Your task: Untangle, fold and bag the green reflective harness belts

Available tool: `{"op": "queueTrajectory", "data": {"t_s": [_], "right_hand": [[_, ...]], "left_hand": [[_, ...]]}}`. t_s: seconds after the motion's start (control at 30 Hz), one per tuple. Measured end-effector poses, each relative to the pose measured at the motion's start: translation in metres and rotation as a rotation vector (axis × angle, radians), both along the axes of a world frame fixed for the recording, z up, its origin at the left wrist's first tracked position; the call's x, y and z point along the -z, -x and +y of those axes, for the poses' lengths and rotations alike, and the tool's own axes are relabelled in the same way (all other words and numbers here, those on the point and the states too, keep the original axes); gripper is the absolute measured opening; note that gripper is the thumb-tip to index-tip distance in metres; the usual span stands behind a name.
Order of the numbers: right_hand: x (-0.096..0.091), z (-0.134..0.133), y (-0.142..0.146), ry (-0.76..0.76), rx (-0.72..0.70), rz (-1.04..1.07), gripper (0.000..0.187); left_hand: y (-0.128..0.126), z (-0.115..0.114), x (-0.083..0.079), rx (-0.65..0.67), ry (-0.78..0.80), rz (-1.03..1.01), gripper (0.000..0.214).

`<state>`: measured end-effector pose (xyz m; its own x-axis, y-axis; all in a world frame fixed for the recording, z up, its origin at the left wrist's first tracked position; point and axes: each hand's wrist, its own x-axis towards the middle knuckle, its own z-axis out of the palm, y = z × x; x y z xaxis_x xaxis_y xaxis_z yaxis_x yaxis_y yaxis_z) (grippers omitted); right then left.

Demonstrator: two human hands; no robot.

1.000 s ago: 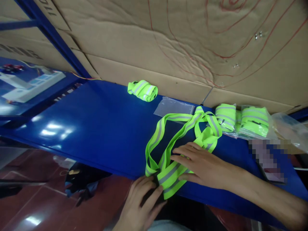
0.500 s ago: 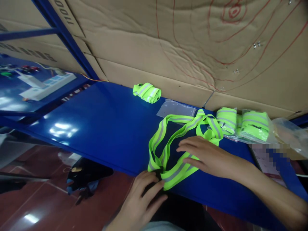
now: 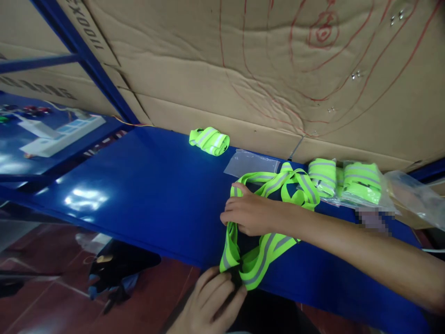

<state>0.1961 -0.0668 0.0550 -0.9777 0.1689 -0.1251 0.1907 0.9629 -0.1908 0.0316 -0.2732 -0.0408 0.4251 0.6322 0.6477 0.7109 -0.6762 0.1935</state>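
A loose neon-yellow reflective strap (image 3: 266, 253) with a grey stripe lies in loops on the blue table, its near end hanging at the front edge. My left hand (image 3: 215, 297) is closed on that near end, where a dark piece, perhaps a buckle, shows between the fingers. Farther up the loop, my right hand (image 3: 248, 211) reaches across from the right, its fingers curled round the left side of the strap. My right forearm covers part of the loops.
A folded reflective strap (image 3: 210, 140) and a flat clear plastic bag (image 3: 251, 163) lie along the cardboard wall (image 3: 194, 83). Bagged straps (image 3: 361, 181) stand at the back right beside another clear bag (image 3: 413, 195). A white power strip (image 3: 64, 136) lies on the left-hand table.
My right hand has moved left from over the strap's right part and closed on its left side. My left hand keeps its hold on the near end. The view has shifted slightly.
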Motion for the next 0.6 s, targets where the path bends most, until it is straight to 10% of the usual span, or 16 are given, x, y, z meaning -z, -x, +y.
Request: {"op": "queueTrajectory", "data": {"t_s": [0.27, 0.47, 0.6], "right_hand": [[-0.031, 0.013, -0.02, 0.229, 0.158, 0.0, 0.006], [-0.021, 0.017, -0.014, -0.468, -0.06, 0.005, 0.025], [-0.007, 0.026, -0.023, -0.649, -0.166, -0.078, 0.029]], "left_hand": [[-0.004, 0.009, 0.013, 0.008, -0.09, -0.105, 0.034], [-0.006, 0.02, 0.006, 0.042, -0.075, -0.073, 0.032], [-0.004, 0.012, 0.004, 0.019, -0.13, -0.135, 0.03]]}}
